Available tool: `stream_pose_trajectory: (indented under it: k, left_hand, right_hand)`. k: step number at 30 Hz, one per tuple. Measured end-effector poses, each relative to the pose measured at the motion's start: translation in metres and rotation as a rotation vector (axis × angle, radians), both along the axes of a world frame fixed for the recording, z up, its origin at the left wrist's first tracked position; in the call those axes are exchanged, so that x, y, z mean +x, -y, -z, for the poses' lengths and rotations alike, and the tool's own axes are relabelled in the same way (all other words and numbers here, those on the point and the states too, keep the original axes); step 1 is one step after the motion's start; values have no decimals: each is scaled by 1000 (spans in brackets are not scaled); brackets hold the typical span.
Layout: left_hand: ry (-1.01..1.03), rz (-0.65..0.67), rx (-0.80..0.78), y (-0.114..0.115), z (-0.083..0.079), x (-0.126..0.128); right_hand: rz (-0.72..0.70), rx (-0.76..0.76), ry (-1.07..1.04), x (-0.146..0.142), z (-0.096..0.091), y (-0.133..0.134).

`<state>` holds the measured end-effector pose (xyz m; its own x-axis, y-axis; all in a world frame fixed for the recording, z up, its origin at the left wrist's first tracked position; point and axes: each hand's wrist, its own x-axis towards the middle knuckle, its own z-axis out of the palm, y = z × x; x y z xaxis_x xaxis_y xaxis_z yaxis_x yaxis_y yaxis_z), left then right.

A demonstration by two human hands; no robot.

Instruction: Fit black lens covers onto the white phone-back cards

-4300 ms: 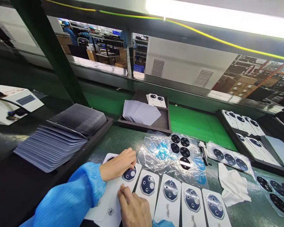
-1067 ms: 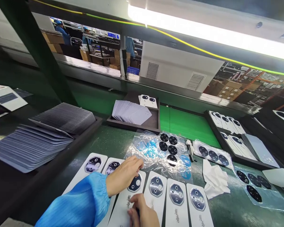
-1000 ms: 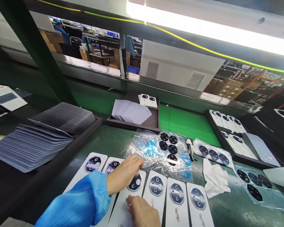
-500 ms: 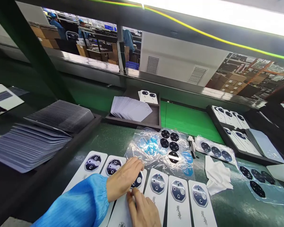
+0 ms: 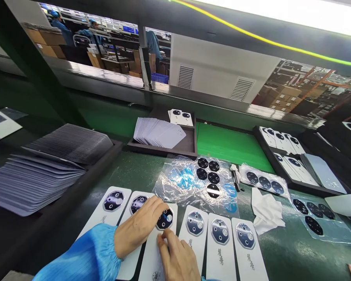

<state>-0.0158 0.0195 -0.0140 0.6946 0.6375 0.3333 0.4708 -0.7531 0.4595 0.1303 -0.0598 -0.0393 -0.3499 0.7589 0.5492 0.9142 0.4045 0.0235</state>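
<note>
- A single view from the wearer's head, facing forward and down across the surface (image 5: 123,171).
- White panels (image 5: 220,251) lie near, along the lower edge.
- Cartons (image 5: 284,97) show far off, upper right.

Tube lamp (image 5: 310,13) top R was blown out; white cards (image 5: 150,253) lit brightly, plastic sheet (image 5: 171,185) w/ hard glare; L side dim, bkgd shelving (image 5: 117,41) soft, edges stretched.

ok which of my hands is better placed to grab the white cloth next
Probably the right hand: it is nearer the cloth, with white plates between them. The left hand is farther away and would have to reach past the right.
</note>
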Motion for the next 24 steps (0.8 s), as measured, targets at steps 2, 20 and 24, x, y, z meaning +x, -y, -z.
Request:
stream_pose_trajectory:
  k: [2,20,24]
  left_hand:
    - [-12,1,-22,-1,-4,0]
    - [20,84,-68,-33,-18,-14]
    - [13,18,-137,-44,-20,-16]
  right_hand:
    - [-54,-77,60,4,-9,0]
    - [-59,-37,38,3,-13,-1]
    - [-88,-125,98,8,-22,2]
